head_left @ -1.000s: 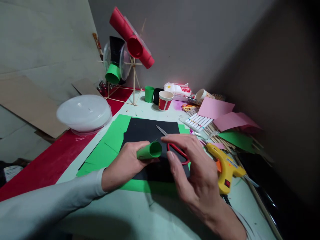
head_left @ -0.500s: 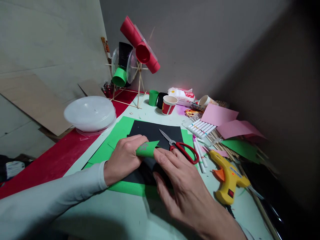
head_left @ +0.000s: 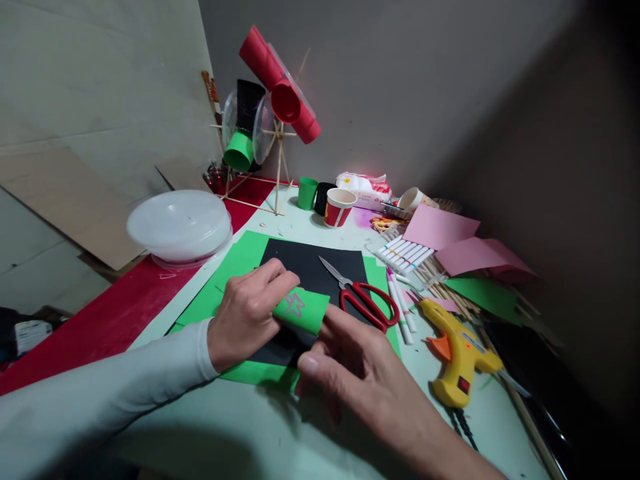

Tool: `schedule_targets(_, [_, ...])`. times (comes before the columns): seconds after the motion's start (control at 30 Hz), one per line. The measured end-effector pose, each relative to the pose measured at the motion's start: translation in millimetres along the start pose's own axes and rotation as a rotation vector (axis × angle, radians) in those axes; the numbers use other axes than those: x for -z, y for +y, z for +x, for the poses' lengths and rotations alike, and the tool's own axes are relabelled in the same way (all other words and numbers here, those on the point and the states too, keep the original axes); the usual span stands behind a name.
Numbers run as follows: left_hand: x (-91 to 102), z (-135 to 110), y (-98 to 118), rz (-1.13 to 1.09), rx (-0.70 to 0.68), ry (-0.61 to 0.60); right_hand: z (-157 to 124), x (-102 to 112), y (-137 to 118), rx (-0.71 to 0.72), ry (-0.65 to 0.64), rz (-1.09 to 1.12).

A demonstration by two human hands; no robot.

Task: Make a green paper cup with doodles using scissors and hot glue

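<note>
My left hand is closed round a rolled green paper tube with a pale star mark on it, held just above a black sheet. My right hand sits at the tube's right end, its fingertips pressing on the roll from below and the side. Red-handled scissors lie on the black sheet just beyond the tube. The black sheet rests on green paper.
A yellow glue gun lies to the right. Markers, pink sheets, wooden sticks and paper cups crowd the back right. A clear plastic lid sits at left, and a stick wheel bearing cups stands behind.
The tube has been turned so its star mark faces up instead of its open end. My right hand came down from hovering above the scissors onto the tube's right end.
</note>
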State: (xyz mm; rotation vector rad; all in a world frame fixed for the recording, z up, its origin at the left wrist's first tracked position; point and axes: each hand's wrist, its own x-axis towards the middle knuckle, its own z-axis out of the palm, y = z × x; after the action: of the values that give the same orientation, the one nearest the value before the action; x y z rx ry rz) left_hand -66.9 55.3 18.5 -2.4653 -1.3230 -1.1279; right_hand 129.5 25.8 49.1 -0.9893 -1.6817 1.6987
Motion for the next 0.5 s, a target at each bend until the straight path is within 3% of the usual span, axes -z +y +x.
schedule_targets(0.1, [-0.4,-0.2,0.3,0.030,-0.063,0.022,2.5,-3.1,-0.9,-0.080,-0.067,0.255])
schedule_targets(0.2, [-0.1,-0.1,-0.1,0.071,-0.112,0.047,3.1,-5.9,-0.1,-0.060,-0.073,0.349])
schedule_targets(0.37, [0.0,-1.0,0.4,0.111,-0.162,0.048,6.2,-8.5,8.9,-0.049,0.030,0.415])
schedule_targets(0.5, [-1.3,0.2,3.1,-0.075,-0.077,0.017,10.4,-5.5,13.9,0.007,0.168,0.359])
